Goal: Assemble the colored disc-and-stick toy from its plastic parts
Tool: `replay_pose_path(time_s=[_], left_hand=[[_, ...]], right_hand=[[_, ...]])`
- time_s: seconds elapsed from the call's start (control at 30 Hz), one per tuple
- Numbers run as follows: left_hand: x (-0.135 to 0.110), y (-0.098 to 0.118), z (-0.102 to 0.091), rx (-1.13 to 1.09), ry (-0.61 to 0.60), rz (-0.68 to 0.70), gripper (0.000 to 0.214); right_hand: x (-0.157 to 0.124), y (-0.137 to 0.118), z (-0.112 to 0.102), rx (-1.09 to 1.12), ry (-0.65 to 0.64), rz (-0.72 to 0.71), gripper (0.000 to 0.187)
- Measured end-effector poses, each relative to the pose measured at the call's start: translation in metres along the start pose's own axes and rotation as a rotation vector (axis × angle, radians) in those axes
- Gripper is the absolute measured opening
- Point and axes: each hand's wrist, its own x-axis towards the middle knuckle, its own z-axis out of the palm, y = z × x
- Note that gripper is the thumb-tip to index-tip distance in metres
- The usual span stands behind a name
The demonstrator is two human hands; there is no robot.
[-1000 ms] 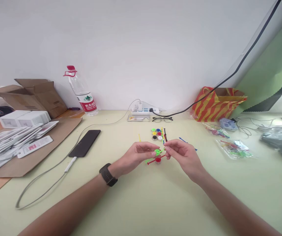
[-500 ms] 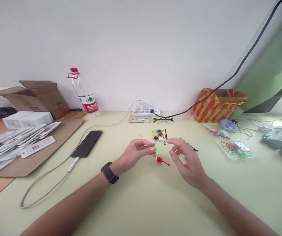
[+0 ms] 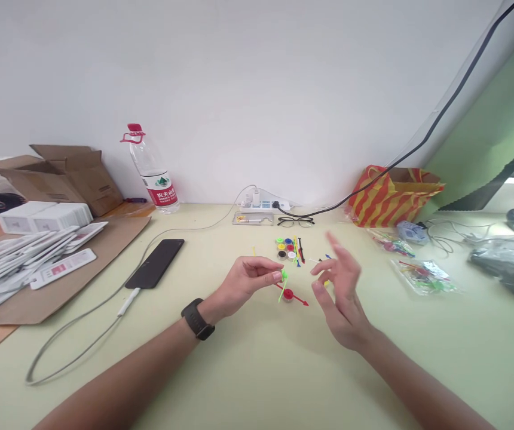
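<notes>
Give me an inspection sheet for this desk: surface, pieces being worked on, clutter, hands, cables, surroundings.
Surface: pale green tabletop under both hands.
Job's things: green piece held in the air; red piece on the tabletop; six small discs grouped behind.
Clutter: black phone, bottle, white tags left; striped bag, bagged pieces right.
Hands: left hand pinches the green piece; right hand open, partly blurred, nothing seen in it.
Cables: pale cable into phone; black cable into power strip.
Surroundings: plain wall behind, green curtain right.

Head camera looks forward and down, seemingly near the hands (image 3: 253,278).
</notes>
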Motion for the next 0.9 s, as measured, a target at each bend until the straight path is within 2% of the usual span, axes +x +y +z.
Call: replay_pose_path(time_s=[0.07,0.13,0.2,0.3,0.53,0.9], left_hand=[[0.000,0.001,-0.001,0.001,0.028,0.024,0.022],[0.001,0.001,-0.002,0.004,0.057,0.039,0.021],[0.002,0.000,-0.005,0.010,0.070,0.036,0.021],[0.004,-0.003,-0.009,0.039,0.069,0.017,0.024],[0.007,-0.008,-0.017,0.218,0.126,0.040,0.027],[0.012,-0.016,-0.018,0.300,0.161,0.000,0.036]], right_hand=[[0.001,-0.003,-0.005,0.183,-0.206,0.211,0.032],[0.003,-0.002,-0.010,0.347,-0.285,0.325,0.037],[0.006,0.002,-0.012,0.407,-0.226,0.320,0.039],[0.009,0.006,-0.012,0.351,-0.174,0.274,0.039],[0.009,0.001,-0.012,0.257,-0.149,0.240,0.036],[0.009,0.007,-0.009,0.201,-0.182,0.251,0.037]])
